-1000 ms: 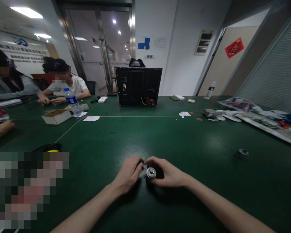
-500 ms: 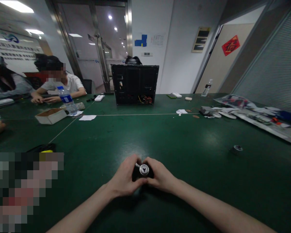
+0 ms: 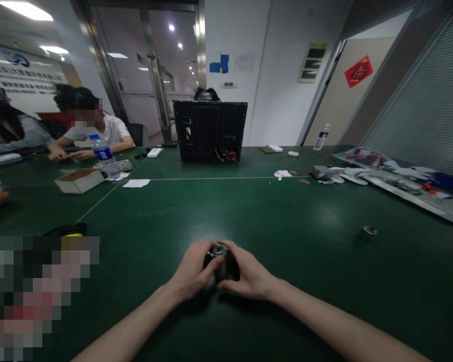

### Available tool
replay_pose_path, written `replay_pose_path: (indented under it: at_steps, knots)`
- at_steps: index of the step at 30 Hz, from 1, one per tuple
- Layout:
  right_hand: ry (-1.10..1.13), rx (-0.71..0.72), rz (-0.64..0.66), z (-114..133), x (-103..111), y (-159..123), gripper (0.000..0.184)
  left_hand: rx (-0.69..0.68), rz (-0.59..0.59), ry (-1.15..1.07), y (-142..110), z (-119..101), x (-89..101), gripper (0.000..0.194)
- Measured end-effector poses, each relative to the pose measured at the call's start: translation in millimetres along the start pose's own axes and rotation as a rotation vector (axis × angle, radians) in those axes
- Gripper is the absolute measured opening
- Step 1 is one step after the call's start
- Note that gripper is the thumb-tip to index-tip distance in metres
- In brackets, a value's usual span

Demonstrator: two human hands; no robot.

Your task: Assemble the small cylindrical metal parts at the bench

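Between my hands, low in the middle of the head view, is a small dark metal cylinder (image 3: pixel 221 270) with a silvery ring-shaped top. It leans slightly, so its side and its top both show. My left hand (image 3: pixel 192 269) is closed on it from the left, the thumb pressed against its side near the top. My right hand (image 3: pixel 252 271) curves round it from the right, fingertips behind the top and thumb low in front. Fingers hide the far side and base. Another short dark cylinder (image 3: pixel 369 231) with a metallic end stands off to the right.
A green table (image 3: pixel 219 211) spreads around. Farther off stand a black panel housing (image 3: pixel 211 130) with exposed wires, an open box (image 3: pixel 79 181) and a water bottle (image 3: pixel 104 157). Papers and parts (image 3: pixel 403 181) lie at right. People sit at left; a blurred patch covers the lower left.
The cylinder has tipped, and its side now shows where mostly the bright top faced me before. My left thumb has moved up onto it. My right hand has shifted only slightly.
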State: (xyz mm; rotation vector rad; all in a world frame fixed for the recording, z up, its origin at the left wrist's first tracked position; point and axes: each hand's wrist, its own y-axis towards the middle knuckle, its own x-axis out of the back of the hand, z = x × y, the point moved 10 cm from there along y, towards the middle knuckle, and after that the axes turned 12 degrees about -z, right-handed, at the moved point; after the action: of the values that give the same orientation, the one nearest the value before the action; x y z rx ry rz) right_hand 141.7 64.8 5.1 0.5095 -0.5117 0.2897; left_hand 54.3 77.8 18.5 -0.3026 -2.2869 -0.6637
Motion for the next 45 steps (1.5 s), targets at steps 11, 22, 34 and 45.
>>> replay_pose_path:
  at_steps: [11,22,34,45]
  knots:
    - [0.097,-0.05,-0.002,-6.2,-5.3,-1.8,0.066,0.006,0.039,0.017,1.4,-0.9,-4.8,0.031]
    - [0.315,-0.303,-0.094,-35.0,1.5,2.2,0.063,0.015,-0.003,-0.06,-1.4,2.4,1.8,0.038]
    - [0.591,-0.39,-0.067,-46.4,-5.2,3.0,0.062,-0.026,-0.003,-0.097,-2.4,-7.8,6.4,0.046]
    - [0.681,-0.407,0.032,-41.6,-10.0,3.6,0.063,-0.005,-0.009,-0.051,0.0,-6.6,5.0,0.034]
